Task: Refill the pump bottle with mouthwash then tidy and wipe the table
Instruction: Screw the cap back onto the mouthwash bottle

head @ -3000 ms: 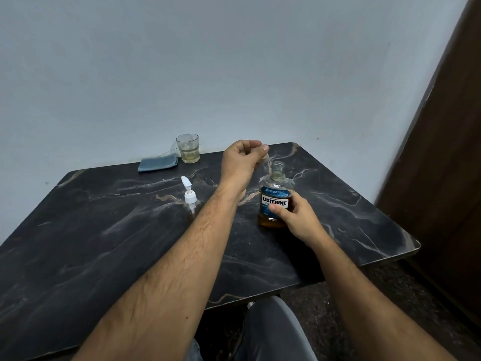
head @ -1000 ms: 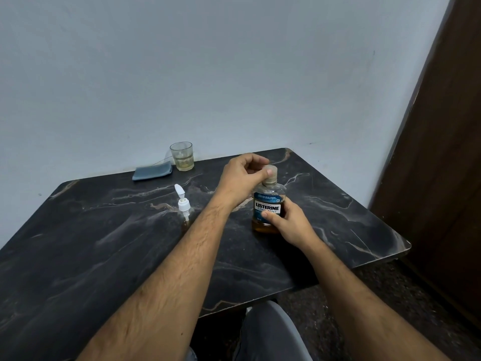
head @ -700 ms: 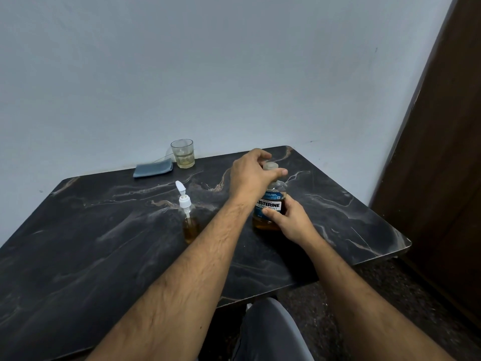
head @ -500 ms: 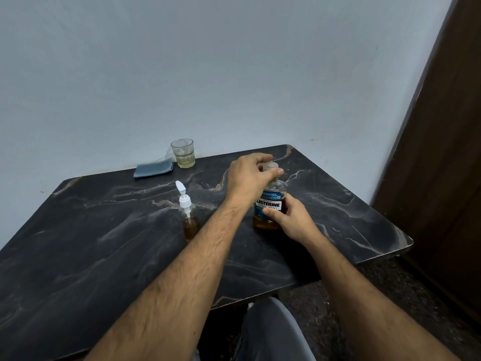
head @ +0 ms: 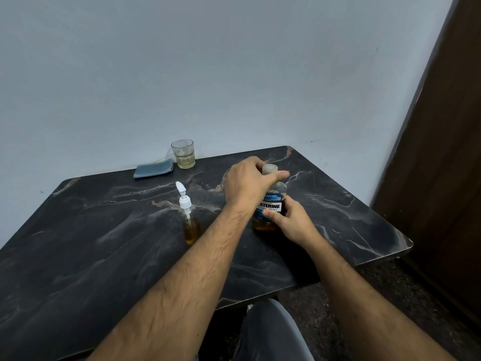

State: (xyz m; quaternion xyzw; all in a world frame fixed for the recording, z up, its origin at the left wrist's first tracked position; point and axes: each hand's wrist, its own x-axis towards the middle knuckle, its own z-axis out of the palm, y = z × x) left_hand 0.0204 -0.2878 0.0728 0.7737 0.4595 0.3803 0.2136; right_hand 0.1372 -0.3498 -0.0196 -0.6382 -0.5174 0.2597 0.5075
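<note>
Clear cap (head: 269, 168), seemingly pinched by the left hand (head: 247, 183), half hidden.

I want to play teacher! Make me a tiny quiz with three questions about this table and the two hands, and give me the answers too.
1. True or false: the cap sits on the Listerine bottle.
2. Which hand steadies the bottle's body? A) left hand B) right hand C) neither
3. Fill in: the blue cloth lies beside the ____ at the table's far edge.

Key:
1. True; the left hand has its grip around the cap.
2. B; the right hand wraps the label side.
3. Glass. The pump bottle stands apart, nearer the person.
</note>
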